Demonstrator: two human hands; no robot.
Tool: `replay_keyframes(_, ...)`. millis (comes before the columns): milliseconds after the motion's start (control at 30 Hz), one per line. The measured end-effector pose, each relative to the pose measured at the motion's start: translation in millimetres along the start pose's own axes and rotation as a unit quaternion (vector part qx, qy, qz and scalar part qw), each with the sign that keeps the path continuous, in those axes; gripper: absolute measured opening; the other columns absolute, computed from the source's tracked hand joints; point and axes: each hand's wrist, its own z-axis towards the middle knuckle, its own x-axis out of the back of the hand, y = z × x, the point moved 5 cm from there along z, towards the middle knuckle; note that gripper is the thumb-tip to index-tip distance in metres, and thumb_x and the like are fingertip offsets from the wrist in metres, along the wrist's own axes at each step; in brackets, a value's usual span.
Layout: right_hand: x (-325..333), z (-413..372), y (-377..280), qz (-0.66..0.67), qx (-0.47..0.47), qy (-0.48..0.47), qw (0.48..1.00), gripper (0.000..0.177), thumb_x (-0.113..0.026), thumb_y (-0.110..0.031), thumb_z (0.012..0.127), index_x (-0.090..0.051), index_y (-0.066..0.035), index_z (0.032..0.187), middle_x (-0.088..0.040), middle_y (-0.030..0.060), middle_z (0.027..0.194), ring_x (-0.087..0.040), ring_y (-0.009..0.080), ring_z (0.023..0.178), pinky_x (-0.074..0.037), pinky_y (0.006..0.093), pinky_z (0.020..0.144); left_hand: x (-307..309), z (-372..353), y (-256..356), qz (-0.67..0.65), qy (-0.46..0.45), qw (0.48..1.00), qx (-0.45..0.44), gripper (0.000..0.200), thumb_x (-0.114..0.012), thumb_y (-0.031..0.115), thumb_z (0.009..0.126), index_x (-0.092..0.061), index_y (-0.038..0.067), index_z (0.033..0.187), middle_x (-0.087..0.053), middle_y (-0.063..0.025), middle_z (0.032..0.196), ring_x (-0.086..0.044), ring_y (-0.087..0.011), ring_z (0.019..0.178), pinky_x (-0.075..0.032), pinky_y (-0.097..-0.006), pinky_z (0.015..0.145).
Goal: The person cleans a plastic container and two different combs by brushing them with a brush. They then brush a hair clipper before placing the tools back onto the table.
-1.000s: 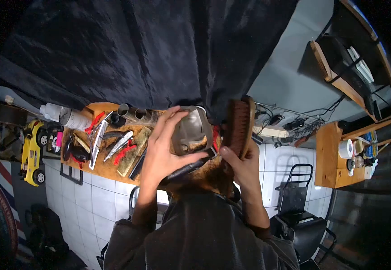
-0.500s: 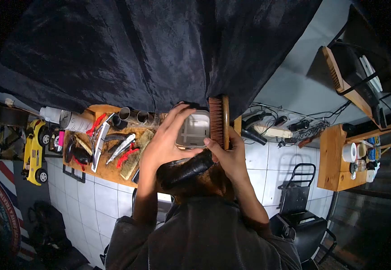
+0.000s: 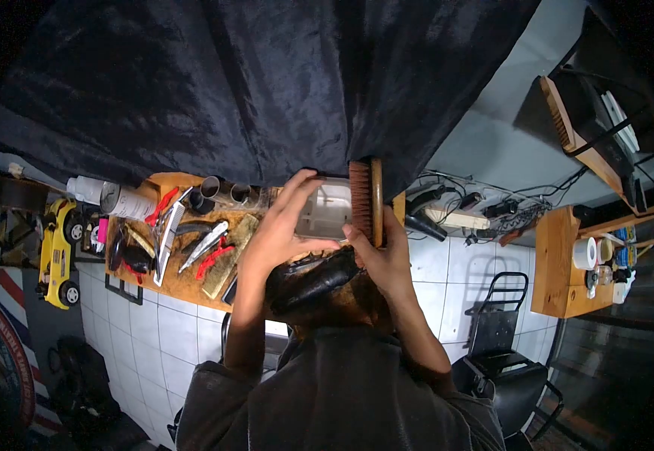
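My left hand (image 3: 270,233) wraps round the left side of a shallow, pale see-through plastic container (image 3: 330,214), thumb along its near edge and fingers over the far one. In my right hand (image 3: 387,259) is a brush with a wooden back (image 3: 377,199); it stands on edge, brown bristles turned left against the container's right side. My right thumb reaches to the container's near right corner. Just below the hands lies a glossy black, elongated thing (image 3: 315,286) on a worn brown surface.
On the wooden counter (image 3: 180,289) at left lie a white comb (image 3: 167,244), a straight razor (image 3: 205,244), red clips and metal cups. Dark cloth (image 3: 267,90) hangs ahead. To the right are a hair dryer (image 3: 424,214), cables, a wooden shelf (image 3: 556,263) and a black chair (image 3: 507,368).
The container has shifted slightly away from me, with my left hand around it. My right hand keeps the brush at its side, almost unmoved.
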Motion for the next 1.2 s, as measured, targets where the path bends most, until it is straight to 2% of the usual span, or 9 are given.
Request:
replay_keyframes(133, 3, 3, 6, -0.026, 0.045, 0.002, 0.999, 0.027, -0.07, -0.019, 0.085, -0.054, -0.003, 0.1, -0.058, 0.0043, 0.077, -0.054, 0.009, 0.06, -0.043, 0.025, 0.05, -4, -3, -4, 0.001, -0.009, 1.0, -0.01, 0.09, -0.086, 0.04, 0.059, -0.046, 0.003, 0.131, -0.038, -0.0217, 0.14, -0.045, -0.0398, 0.126, -0.042, -0.0435, 0.1)
replay_keyframes(333, 4, 2, 6, -0.051, -0.013, -0.013, 0.999, 0.029, -0.07, -0.02, 0.085, -0.054, -0.003, 0.101, -0.058, 0.0038, 0.075, -0.054, 0.009, 0.058, -0.042, 0.0254, 0.048, -2, -1, -1, -0.022, -0.02, 1.0, 0.006, 0.093, -0.084, 0.04, 0.064, -0.039, 0.002, 0.136, -0.036, -0.0234, 0.141, -0.041, -0.0407, 0.128, -0.039, -0.0435, 0.103)
replay_keyframes(533, 1, -1, 5, -0.007, 0.017, -0.012, 1.0, 0.022, -0.068, -0.016, 0.087, -0.054, -0.003, 0.099, -0.056, 0.0025, 0.072, -0.053, 0.0081, 0.055, -0.04, 0.0237, 0.047, -7, -1, -4, -0.003, -0.003, 1.0, 0.006, 0.093, -0.084, 0.036, 0.065, -0.038, 0.0, 0.138, -0.036, -0.023, 0.141, -0.04, -0.0394, 0.129, -0.036, -0.041, 0.105)
replay_keyframes(633, 0, 0, 1, -0.021, 0.025, -0.009, 0.999, 0.019, -0.066, -0.013, 0.088, -0.053, -0.004, 0.099, -0.051, -0.0024, 0.071, -0.045, 0.0035, 0.054, -0.035, 0.0204, 0.045, -7, -2, -4, -0.024, -0.003, 1.0, 0.003, 0.091, -0.084, 0.035, 0.066, -0.039, 0.0, 0.138, -0.037, -0.0226, 0.14, -0.04, -0.0378, 0.13, -0.035, -0.0397, 0.106)
replay_keyframes(967, 4, -3, -4, -0.012, -0.002, -0.028, 1.0, 0.026, -0.068, -0.018, 0.088, -0.054, -0.002, 0.104, -0.055, 0.0002, 0.075, -0.05, 0.006, 0.058, -0.039, 0.0222, 0.048, -10, -4, -3, -0.064, 0.0, 0.998, 0.026, 0.091, -0.084, 0.036, 0.065, -0.041, 0.0, 0.137, -0.036, -0.02, 0.143, -0.039, -0.0358, 0.132, -0.034, -0.0396, 0.107)
replay_keyframes(1033, 11, -7, -12, -0.013, -0.03, -0.049, 0.998, 0.038, -0.07, -0.025, 0.087, -0.054, 0.0, 0.11, -0.061, 0.0043, 0.083, -0.057, 0.0096, 0.068, -0.045, 0.0246, 0.056, -6, -4, -1, -0.015, 0.0, 1.0, 0.023, 0.087, -0.083, 0.036, 0.067, -0.043, -0.001, 0.135, -0.037, -0.0195, 0.143, -0.039, -0.0359, 0.131, -0.034, -0.0397, 0.107)
replay_keyframes(1067, 16, -9, -9, 0.031, -0.03, -0.011, 0.999, 0.034, -0.066, -0.026, 0.09, -0.055, -0.001, 0.111, -0.06, 0.0027, 0.082, -0.055, 0.008, 0.066, -0.044, 0.0233, 0.055, -6, -5, 0, 0.009, -0.001, 1.0, 0.023, 0.085, -0.082, 0.036, 0.067, -0.045, -0.001, 0.134, -0.037, -0.0193, 0.143, -0.04, -0.0359, 0.131, -0.033, -0.0398, 0.107)
replay_keyframes(1167, 26, -18, -16, 0.134, -0.033, 0.075, 0.988, 0.035, -0.05, -0.034, 0.099, -0.056, -0.004, 0.116, -0.061, 0.0003, 0.084, -0.056, 0.0067, 0.069, -0.046, 0.0217, 0.06, 14, -13, 51, 0.272, 0.065, 0.96, -0.027, 0.067, -0.079, 0.028, 0.073, -0.051, -0.001, 0.127, -0.045, -0.0194, 0.136, -0.048, -0.0357, 0.123, -0.038, -0.0399, 0.102)
replay_keyframes(1200, 30, -22, -28, 0.152, -0.019, 0.074, 0.985, 0.037, -0.05, -0.035, 0.099, -0.055, -0.004, 0.116, -0.061, 0.0008, 0.086, -0.057, 0.0074, 0.071, -0.047, 0.0225, 0.061, 16, -13, 63, 0.195, 0.094, 0.976, -0.03, 0.061, -0.077, 0.024, 0.074, -0.053, 0.0, 0.125, -0.048, -0.0191, 0.133, -0.051, -0.0354, 0.119, -0.041, -0.0394, 0.1)
